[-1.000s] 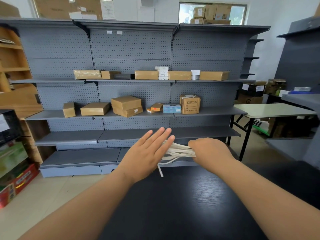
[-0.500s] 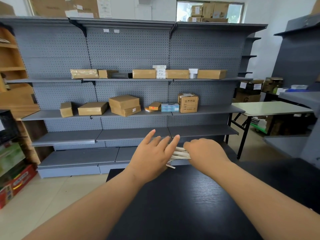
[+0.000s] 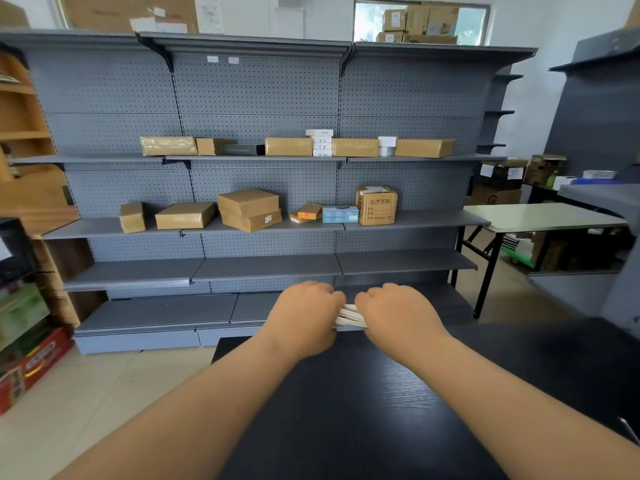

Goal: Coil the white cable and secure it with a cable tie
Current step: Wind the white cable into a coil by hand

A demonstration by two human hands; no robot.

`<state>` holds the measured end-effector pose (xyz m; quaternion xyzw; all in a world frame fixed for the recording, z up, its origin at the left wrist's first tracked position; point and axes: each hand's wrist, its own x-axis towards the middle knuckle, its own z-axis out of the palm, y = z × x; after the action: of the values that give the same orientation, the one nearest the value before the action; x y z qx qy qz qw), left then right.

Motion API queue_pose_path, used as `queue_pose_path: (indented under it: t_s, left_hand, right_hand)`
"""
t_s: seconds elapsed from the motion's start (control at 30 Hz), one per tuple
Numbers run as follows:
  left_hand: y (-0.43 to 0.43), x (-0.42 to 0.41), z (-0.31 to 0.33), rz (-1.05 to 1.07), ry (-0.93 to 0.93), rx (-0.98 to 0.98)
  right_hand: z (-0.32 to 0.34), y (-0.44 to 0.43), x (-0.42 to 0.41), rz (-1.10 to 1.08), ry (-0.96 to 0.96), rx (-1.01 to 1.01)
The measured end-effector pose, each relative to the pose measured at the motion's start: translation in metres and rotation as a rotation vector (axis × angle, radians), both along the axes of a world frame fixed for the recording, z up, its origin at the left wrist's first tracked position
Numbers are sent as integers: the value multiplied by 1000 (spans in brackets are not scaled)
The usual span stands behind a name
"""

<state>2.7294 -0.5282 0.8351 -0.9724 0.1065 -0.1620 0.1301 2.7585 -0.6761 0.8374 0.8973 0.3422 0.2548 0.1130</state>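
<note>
While both fists close on it from either side, the white cable (image 3: 349,317) sits bunched between them, raised near the far edge of the dark bench (image 3: 363,427); it does not seem to rest on it. On the left hand (image 3: 304,317), the fingers are curled tight round the left end of the bundle. On the right hand (image 3: 398,317), the fingers are clenched the same way round the right end. Only a short run of parallel white strands shows in the gap between the knuckles; the rest is hidden inside the palms. The backs of both hands face the camera, so the fingertips are not visible.

Why held like this, my read: the loops are gathered into a flat hank, and the two-sided grip stops them springing apart. It also leaves the middle exposed for tying. Coiling looks about finished, securing not yet done. No cable tie is visible on the bench or in the hands; one could be hidden in a palm, cannot tell. Risk: freeing one hand to fetch a tie could let the loops slacken. Grey shelving (image 3: 263,265) with cardboard boxes (image 3: 249,209) stands behind, well apart and not involved.
</note>
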Motion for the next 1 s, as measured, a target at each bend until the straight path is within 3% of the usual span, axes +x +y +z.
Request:
queue_pose_path:
  t_s: [0.23, 0.47, 0.8, 1.0]
  left_hand:
    - [8, 0, -9, -71, -2, 15]
    - [12, -1, -19, -22, 7, -43]
    - [11, -4, -20, 43, 57, -31]
    - [21, 5, -26, -88, 23, -120]
  right_hand:
    - [-13, -3, 4, 30, 14, 16]
    - [-21, -4, 5, -23, 58, 199]
    - [-22, -3, 2, -40, 236, 124]
    - [-25, -5, 2, -56, 255, 91]
